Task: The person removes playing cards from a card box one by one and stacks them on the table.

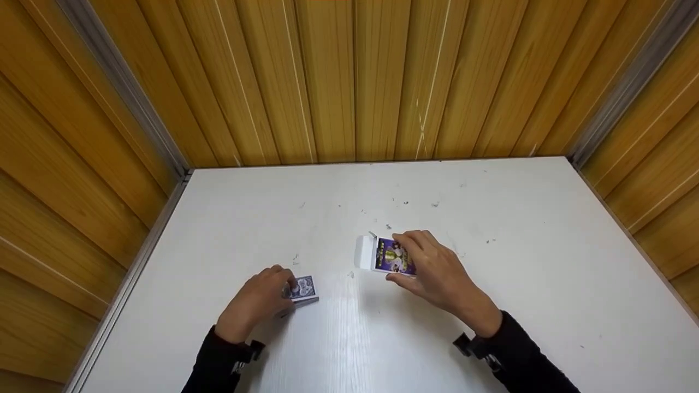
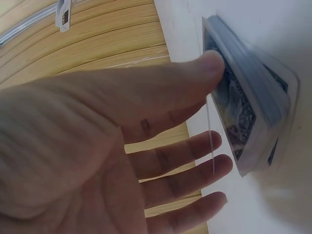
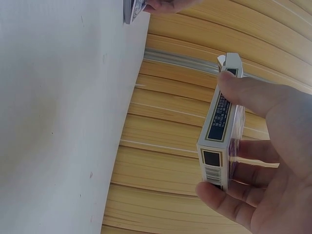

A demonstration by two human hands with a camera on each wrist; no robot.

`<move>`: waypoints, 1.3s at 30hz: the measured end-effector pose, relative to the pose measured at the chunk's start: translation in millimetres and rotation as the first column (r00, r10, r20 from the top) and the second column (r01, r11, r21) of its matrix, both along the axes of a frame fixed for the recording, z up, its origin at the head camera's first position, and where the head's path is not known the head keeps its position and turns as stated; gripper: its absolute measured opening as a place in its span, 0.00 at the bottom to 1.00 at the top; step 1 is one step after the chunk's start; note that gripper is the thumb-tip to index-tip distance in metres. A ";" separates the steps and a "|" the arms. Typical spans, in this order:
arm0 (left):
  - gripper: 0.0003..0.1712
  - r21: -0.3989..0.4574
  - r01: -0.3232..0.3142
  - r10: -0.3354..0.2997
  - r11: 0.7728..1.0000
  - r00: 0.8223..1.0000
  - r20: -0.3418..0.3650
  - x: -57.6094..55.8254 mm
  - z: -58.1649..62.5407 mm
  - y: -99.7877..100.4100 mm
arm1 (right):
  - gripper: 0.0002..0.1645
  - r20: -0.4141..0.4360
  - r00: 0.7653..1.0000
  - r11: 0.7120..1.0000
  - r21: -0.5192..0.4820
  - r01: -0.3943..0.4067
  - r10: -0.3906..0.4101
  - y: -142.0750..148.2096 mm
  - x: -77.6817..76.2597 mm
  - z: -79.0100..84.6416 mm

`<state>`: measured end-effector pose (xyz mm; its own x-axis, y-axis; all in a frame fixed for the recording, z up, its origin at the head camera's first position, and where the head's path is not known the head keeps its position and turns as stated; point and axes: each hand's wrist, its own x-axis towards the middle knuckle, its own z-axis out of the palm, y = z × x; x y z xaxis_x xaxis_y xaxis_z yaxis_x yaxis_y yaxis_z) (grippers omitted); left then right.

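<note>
Left hand [image 1: 259, 300] holds cards [image 1: 306, 287] — right hand [image 1: 434, 270] grips open box [image 1: 392, 256].

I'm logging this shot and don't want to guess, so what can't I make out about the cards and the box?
- Card stack, head view: left end hidden by the left hand.
- Box, head view: right end hidden by the right hand.
- Box's inside, head and right wrist views: hidden by its walls.
- Side print, right wrist view: too small and blurred.
- Card count, left wrist view: edges blur together.
</note>
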<state>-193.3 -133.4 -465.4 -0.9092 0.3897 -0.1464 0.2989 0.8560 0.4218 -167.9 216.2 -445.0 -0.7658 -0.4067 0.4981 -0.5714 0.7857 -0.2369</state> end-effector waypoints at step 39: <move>0.19 -0.002 0.014 -0.015 1.000 0.999 -0.051 3.4 -16.2 11.8 | 0.45 -0.007 1.000 0.999 0.036 -0.007 0.007 -0.2 -0.7 -2.9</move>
<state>-189.9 -121.6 -481.6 -0.9098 0.4027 -0.1003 0.3326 0.8522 0.4040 -168.6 216.0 -448.0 -0.7592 -0.4298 0.4888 -0.5787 0.7895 -0.2046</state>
